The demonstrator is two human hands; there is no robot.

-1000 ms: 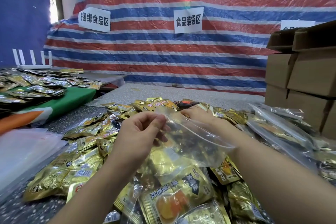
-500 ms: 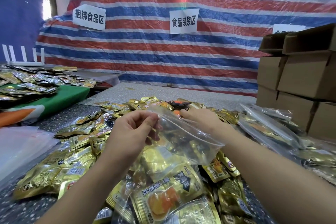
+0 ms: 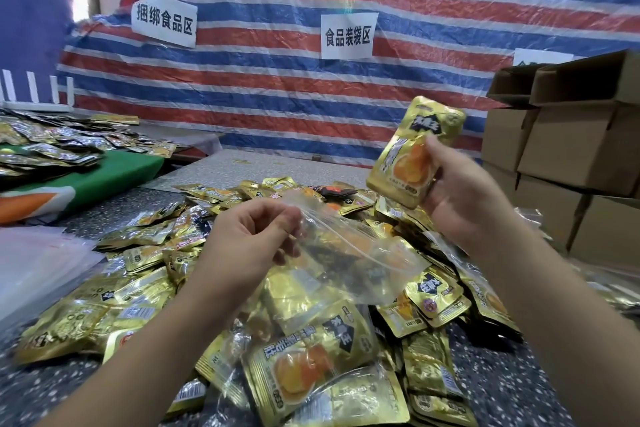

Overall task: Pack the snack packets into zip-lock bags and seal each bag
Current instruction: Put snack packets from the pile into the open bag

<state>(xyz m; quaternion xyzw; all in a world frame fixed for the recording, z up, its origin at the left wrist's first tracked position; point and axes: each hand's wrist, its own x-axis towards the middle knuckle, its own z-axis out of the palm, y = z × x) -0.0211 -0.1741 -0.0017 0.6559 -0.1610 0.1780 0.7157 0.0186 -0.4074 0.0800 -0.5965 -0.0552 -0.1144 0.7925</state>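
Your left hand [image 3: 256, 239] pinches an unsealed bag [image 3: 349, 263], your right hand [image 3: 464, 198] grips one packet [image 3: 414, 152]; the heap [image 3: 145, 291] on the desk [image 3: 512, 388] remains.

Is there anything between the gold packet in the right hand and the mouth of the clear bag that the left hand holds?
Nothing visible blocks the way. The right hand holds the gold packet up in open air, above and to the right of the zip-lock bag. The left hand pinches the bag's near rim; whether the mouth is open wide enough is unclear.

Packets [image 3: 145, 291] on table [image 3: 502, 388], boxes [image 3: 571, 156] right
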